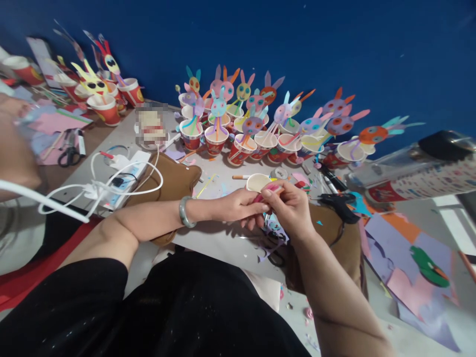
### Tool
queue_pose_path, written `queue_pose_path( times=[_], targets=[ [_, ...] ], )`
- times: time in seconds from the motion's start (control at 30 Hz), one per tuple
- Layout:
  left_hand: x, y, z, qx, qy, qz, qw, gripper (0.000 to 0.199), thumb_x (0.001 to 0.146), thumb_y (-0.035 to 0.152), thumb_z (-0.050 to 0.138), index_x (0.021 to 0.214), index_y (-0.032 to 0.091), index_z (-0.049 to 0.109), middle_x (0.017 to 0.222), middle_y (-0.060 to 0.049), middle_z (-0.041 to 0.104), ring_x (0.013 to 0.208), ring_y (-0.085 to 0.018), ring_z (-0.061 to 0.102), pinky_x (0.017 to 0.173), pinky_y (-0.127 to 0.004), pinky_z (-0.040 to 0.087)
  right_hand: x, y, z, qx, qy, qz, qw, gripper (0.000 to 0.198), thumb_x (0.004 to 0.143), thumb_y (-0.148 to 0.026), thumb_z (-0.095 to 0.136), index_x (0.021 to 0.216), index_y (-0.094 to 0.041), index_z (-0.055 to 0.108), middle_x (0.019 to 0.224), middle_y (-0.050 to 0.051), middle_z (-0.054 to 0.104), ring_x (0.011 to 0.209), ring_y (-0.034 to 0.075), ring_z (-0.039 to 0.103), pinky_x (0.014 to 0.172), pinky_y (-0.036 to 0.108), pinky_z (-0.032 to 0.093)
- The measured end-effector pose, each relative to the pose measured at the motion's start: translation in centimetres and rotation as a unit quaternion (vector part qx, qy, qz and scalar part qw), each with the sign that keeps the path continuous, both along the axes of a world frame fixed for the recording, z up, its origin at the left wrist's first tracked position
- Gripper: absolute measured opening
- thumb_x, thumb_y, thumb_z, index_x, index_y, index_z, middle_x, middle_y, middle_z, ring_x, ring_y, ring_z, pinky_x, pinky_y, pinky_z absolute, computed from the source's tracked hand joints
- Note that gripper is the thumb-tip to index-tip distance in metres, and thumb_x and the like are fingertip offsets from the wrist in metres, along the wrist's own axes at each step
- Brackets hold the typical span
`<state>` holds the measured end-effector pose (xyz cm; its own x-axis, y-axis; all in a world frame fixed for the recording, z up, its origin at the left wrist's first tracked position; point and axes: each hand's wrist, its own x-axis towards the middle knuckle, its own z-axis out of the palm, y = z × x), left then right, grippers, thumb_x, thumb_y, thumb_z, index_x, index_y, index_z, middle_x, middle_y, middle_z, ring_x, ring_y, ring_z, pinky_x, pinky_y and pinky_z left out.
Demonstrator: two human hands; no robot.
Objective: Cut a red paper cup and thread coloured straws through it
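Pink piece [274, 188], small and partly hidden by fingers, its material unclear, is pinched between the left hand [238, 204] and the right hand [292, 202]; both grips are narrow, thumbs against fingertips. It is above a grey table [215, 168], beside the rim of a cream-lined paper cup [258, 181]; whether either hand touches that cup cannot be told.

Uneven pulling between the hands could crease or tear the piece, if it is thin; loosened fingertips could drop it among the purple paper scraps [279, 231] below, where a small bit would be easily lost. Reaching forward could knock the paper cup, or topple the crowded rabbit figures in cups [241, 152] beyond; a rightward sweep could snag the cord of a black tool [344, 206], possibly a glue gun, lying near the right hand.
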<state>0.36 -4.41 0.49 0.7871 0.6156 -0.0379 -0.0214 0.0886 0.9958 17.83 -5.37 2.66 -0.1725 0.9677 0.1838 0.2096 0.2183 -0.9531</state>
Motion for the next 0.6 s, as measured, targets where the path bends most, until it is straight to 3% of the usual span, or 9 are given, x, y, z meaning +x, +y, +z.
queue_pose_path(
  times=[0.13, 0.27, 0.5, 0.6],
  targets=[
    [0.1, 0.3, 0.2, -0.051, -0.044, 0.057, 0.996, 0.046, 0.088, 0.058, 0.068, 0.091, 0.014, 0.057, 0.078, -0.003, 0.07, 0.056, -0.008, 0.065, 0.052, -0.02, 0.051, 0.5, 0.4, 0.1, -0.007, 0.027, -0.019, 0.999, 0.044, 0.077, -0.065, 0.079, 0.078, -0.023, 0.065, 0.062, -0.001, 0.065, 0.05, 0.013, 0.057, 0.047, 0.027, 0.049],
    [0.1, 0.5, 0.5, -0.048, -0.068, 0.138, 0.987, 0.046, 0.08, 0.053, 0.078, 0.082, 0.013, 0.057, 0.068, 0.001, 0.066, 0.055, -0.008, 0.063, 0.052, -0.019, 0.048, 0.8, 0.6, 0.3, -0.021, 0.041, -0.009, 0.999, 0.043, 0.077, -0.061, 0.081, 0.077, -0.022, 0.065, 0.06, -0.001, 0.065, 0.049, 0.013, 0.06, 0.048, 0.026, 0.05],
    [-0.2, 0.6, 1.0, -0.058, -0.07, 0.076, 0.993, 0.051, 0.078, 0.061, 0.076, 0.076, 0.012, 0.061, 0.059, 0.001, 0.063, 0.053, -0.007, 0.059, 0.052, -0.02, 0.046, 1.4, 0.7, -0.4, -0.08, 0.108, 0.044, 0.99, 0.038, 0.078, -0.057, 0.082, 0.079, -0.023, 0.064, 0.059, -0.004, 0.063, 0.042, 0.011, 0.055, 0.041, 0.024, 0.046],
    [-0.2, 0.6, 1.1, -0.038, -0.059, 0.093, 0.993, 0.05, 0.081, 0.061, 0.074, 0.077, 0.012, 0.063, 0.061, 0.0, 0.064, 0.054, -0.007, 0.059, 0.051, -0.019, 0.044, 1.4, 0.9, -0.8, -0.083, 0.098, 0.03, 0.991, 0.042, 0.077, -0.061, 0.08, 0.079, -0.024, 0.062, 0.059, -0.004, 0.062, 0.043, 0.012, 0.055, 0.041, 0.025, 0.046]
  ],
)
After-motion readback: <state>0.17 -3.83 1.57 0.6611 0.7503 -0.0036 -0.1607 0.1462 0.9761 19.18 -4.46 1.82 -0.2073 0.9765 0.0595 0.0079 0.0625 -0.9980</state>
